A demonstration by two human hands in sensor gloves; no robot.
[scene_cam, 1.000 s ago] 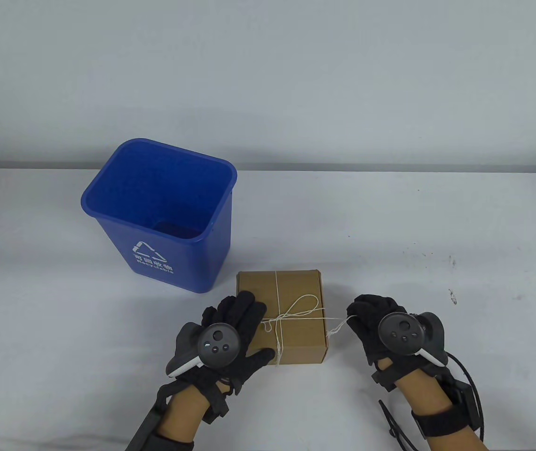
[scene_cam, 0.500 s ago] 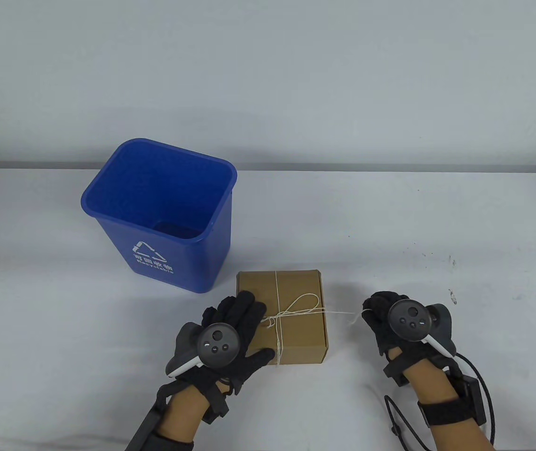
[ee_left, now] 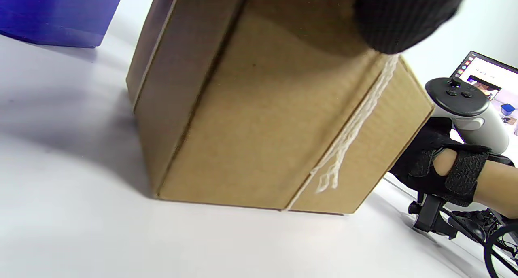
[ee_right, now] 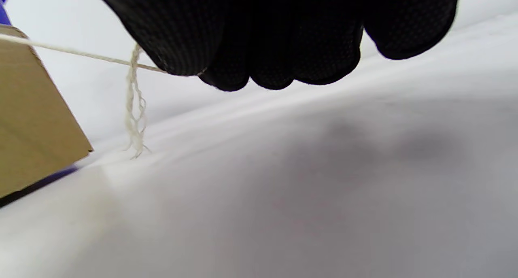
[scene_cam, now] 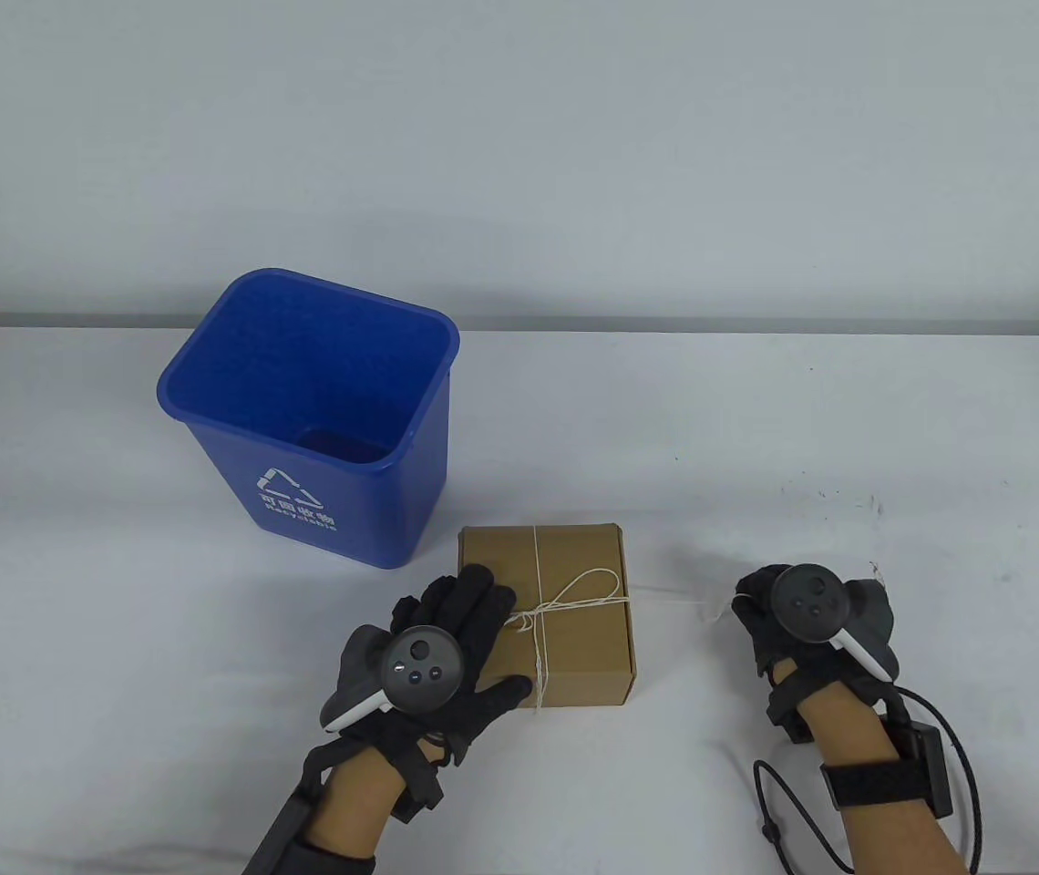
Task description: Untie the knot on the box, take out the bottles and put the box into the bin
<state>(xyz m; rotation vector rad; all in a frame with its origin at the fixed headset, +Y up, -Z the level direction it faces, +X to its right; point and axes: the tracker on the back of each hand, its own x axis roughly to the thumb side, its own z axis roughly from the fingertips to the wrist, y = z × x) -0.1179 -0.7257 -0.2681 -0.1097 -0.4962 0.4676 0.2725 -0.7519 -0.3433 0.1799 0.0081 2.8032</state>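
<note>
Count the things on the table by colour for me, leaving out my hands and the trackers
Blue: 1, the bin
Brown: 1, the cardboard box
White: 1, the string tied round the box
Total: 3

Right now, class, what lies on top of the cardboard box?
On the cardboard box lie crossed white string, its bow not yet undone, and the left hand, resting on its left part. Its contents are hidden: the lid is closed.

Table view high, wrist views low, sharing box [scene_cam: 542, 611]
</note>
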